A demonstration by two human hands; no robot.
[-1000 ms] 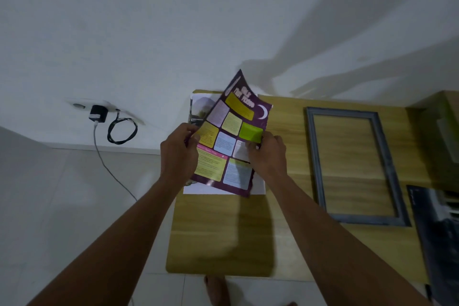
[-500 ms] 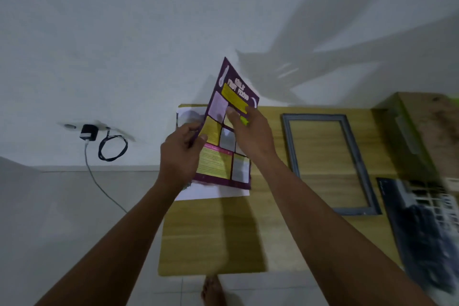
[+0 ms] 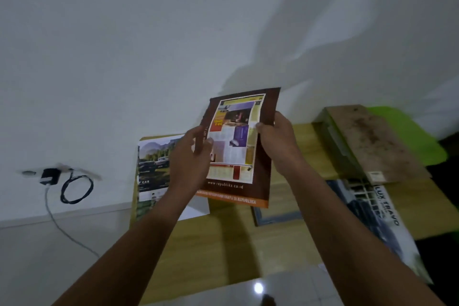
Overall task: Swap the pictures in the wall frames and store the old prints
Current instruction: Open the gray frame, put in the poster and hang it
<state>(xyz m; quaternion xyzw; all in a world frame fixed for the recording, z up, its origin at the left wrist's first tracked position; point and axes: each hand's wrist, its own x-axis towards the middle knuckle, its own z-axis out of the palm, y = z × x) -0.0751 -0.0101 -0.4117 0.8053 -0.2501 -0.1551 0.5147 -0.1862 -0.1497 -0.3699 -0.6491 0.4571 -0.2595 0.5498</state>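
I hold a print (image 3: 237,146) upright above the wooden table (image 3: 223,243); its brown side with a newspaper page and orange bottom strip faces me. My left hand (image 3: 191,156) pinches its left edge and my right hand (image 3: 278,141) grips its right edge. Behind it, only a lower corner of the grey picture frame (image 3: 275,216) shows on the table. A landscape print with cars (image 3: 155,166) lies flat at the table's left end. A dark car print (image 3: 372,216) lies at the right.
A stained brown backing board (image 3: 372,141) lies at the table's far right, over something green (image 3: 407,129). A black charger and looped cable (image 3: 67,184) hang from the white wall at the left. Glossy tiled floor (image 3: 49,256) lies below.
The print has been turned over: its purple side faced me before, now the brown side does. It rose higher, and my right hand moved from its face to its right edge. The camera swung left.
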